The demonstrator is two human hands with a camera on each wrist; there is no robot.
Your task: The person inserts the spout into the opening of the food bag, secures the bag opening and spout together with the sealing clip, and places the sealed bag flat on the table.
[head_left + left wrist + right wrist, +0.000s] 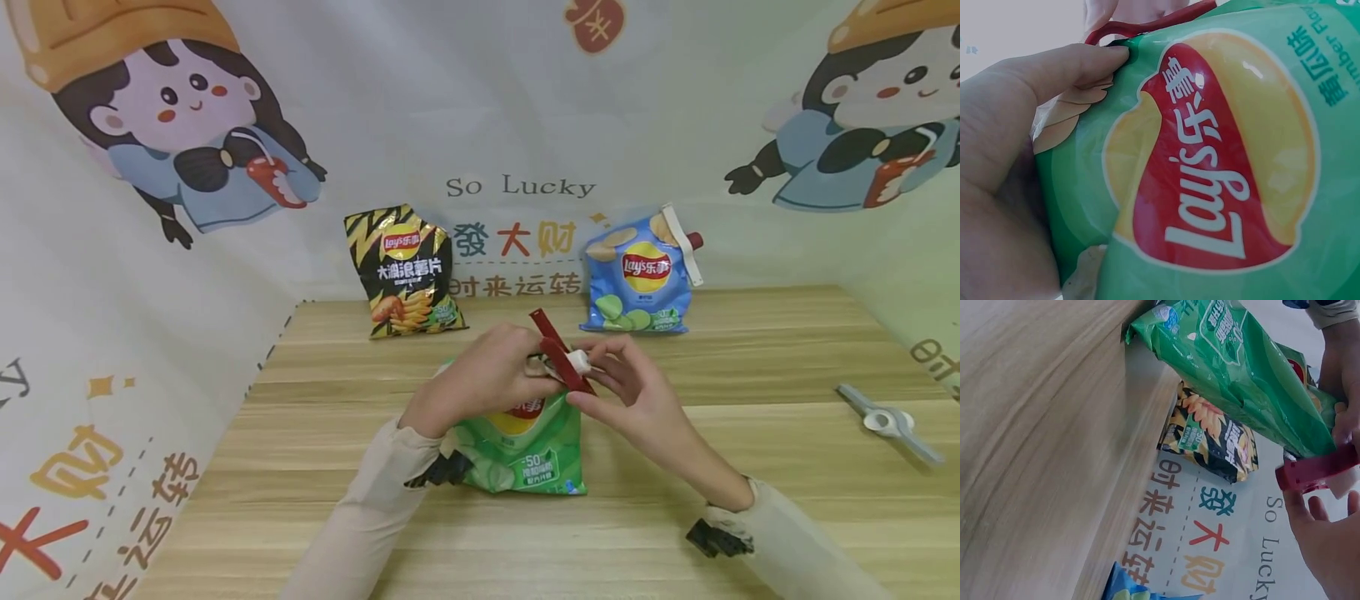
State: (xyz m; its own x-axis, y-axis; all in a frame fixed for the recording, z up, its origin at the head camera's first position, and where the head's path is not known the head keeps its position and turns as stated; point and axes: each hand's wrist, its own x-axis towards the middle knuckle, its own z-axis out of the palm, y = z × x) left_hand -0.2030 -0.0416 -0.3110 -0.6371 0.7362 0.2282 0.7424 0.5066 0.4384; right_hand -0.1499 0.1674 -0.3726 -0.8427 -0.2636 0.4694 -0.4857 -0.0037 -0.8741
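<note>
Near the middle of the wooden table (247, 483), the green chip bag (517, 462) has the red clip (564, 367) at its top. Beyond stand the black chip bag (405, 279), left, and the blue chip bag (637, 283), right; a grey clip (917, 446) lies far right. The left hand (487, 371), arched over the green chip bag's upper part, pinches its edge; the right hand (639, 392) holds the red clip between thumb and fingers.

Beige long sleeves (375, 508), black wrist pieces (718, 538), hands (637, 392) bare.
</note>
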